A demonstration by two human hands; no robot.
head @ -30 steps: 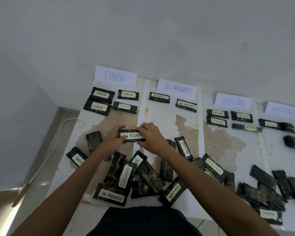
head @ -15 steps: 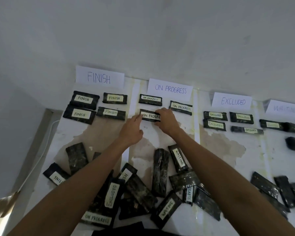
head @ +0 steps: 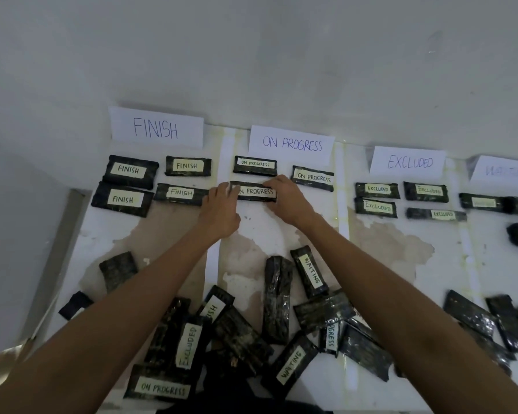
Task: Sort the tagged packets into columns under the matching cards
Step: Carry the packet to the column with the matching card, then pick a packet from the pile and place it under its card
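ON PROGRESS packet (head: 256, 191) in 2nd row under ON PROGRESS card (head: 292, 143), both hands on it.
Arms stretched fwd over loose pile (head: 277, 297); L hand (head: 220, 209) pinches packet's left end, R hand (head: 287, 198) fingers curl over its right end; can't tell if it's fully down on surface (head: 386, 252). Vs 1 s ago: packet was held low near the pile, now up at the col.; vs 0.5 s ago hardly shifted. Legible: FINISH card (head: 156, 128), EXCLUDED card (head: 408, 162), 4th card (head: 503, 171) faint, unread; sorted tags FINISH x4, ON PROGRESS x2, EXCLUDED x4; pile tags incl. WAITING, EXCLUDED.
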